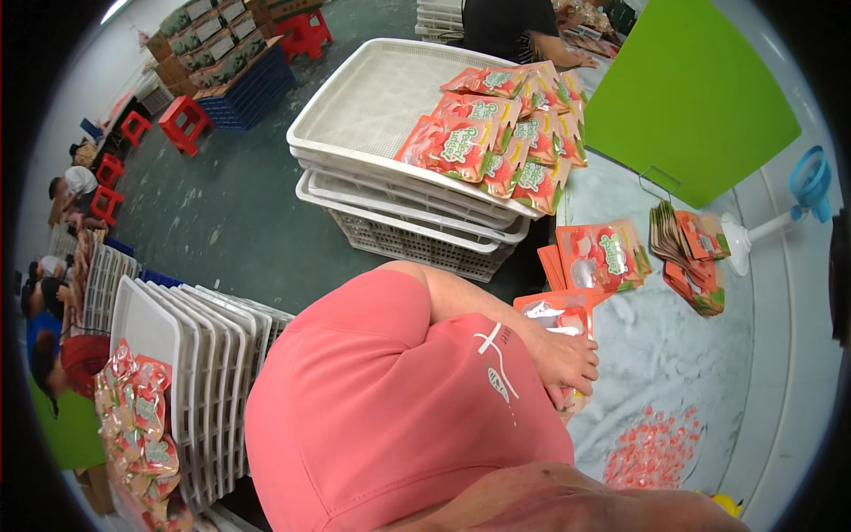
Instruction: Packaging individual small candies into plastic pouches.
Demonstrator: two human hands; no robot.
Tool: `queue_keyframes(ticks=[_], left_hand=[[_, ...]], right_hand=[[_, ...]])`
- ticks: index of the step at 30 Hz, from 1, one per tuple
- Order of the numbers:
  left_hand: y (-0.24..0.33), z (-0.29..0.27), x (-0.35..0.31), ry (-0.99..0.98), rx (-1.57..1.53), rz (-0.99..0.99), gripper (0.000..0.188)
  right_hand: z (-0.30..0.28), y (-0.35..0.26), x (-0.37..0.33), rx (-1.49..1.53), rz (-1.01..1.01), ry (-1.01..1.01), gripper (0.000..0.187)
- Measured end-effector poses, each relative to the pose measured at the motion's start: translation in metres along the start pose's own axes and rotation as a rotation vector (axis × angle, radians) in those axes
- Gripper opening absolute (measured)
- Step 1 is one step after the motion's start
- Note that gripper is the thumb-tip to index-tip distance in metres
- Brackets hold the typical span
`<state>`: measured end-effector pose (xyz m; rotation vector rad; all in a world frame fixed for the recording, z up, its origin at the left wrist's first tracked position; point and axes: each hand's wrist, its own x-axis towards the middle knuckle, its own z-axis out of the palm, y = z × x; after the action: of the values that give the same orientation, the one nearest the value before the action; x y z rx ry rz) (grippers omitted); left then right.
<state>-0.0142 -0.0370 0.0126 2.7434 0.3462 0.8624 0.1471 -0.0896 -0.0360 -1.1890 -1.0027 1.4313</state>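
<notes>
My left hand (567,359) reaches across my pink shirt and is closed on a red-and-clear pouch (557,315) at the edge of the marbled table (656,355). Only my right forearm (603,505) shows along the lower edge; its hand is out of the picture. A heap of small pink sweets (653,449) lies on the table just right of my left hand. Beyond it lie an open red pouch (603,255) and a fanned pile of flat pouches (693,259).
Stacked white trays (372,106) carry several filled pouches (496,133). A green board (691,89) and a blue-and-white stand (802,191) sit at the right. More trays (204,355) lean at the left. A person in black (505,27) works ahead; others sit far left by red stools (182,120).
</notes>
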Motion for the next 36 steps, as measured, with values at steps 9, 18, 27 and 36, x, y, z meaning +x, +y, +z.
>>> queue_keyframes(ticks=[9, 18, 27, 36], left_hand=[[-0.008, -0.006, -0.012, -0.048, -0.017, -0.042, 0.049], [-0.012, 0.023, -0.027, 0.036, -0.191, -0.119, 0.046], [-0.007, 0.029, -0.028, -0.14, -0.383, -0.29, 0.034], [-0.02, 0.013, -0.017, -0.188, -0.411, -0.32, 0.024]], right_hand=[[-0.001, -0.005, -0.002, 0.156, 0.187, 0.056, 0.024], [-0.011, -0.014, -0.019, 0.306, 0.382, 0.102, 0.023], [0.007, -0.056, -0.063, 0.065, 0.218, 0.066, 0.029], [-0.019, -0.032, -0.069, -0.044, 0.064, 0.012, 0.037]])
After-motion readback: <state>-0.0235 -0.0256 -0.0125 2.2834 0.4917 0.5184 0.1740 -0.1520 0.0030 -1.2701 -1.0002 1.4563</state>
